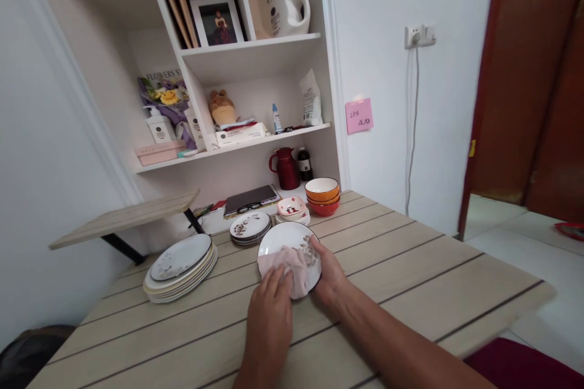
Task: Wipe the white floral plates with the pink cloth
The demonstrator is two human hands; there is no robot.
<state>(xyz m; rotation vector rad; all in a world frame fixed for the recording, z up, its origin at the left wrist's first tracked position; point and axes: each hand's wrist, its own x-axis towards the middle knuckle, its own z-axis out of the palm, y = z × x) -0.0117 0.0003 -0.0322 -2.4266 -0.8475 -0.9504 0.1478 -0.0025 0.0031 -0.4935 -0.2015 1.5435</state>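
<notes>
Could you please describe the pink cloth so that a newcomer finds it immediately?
On the dark-lined table, find the floral white plate gripped by the right hand. On its face, beneath the left hand, lies the pale pink cloth: crumpled fabric, unlike the smooth, hard plate.

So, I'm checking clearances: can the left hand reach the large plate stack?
Probably yes: nothing stands between the left hand and the large plate stack, though it presses pink cloth onto a floral plate.
</notes>
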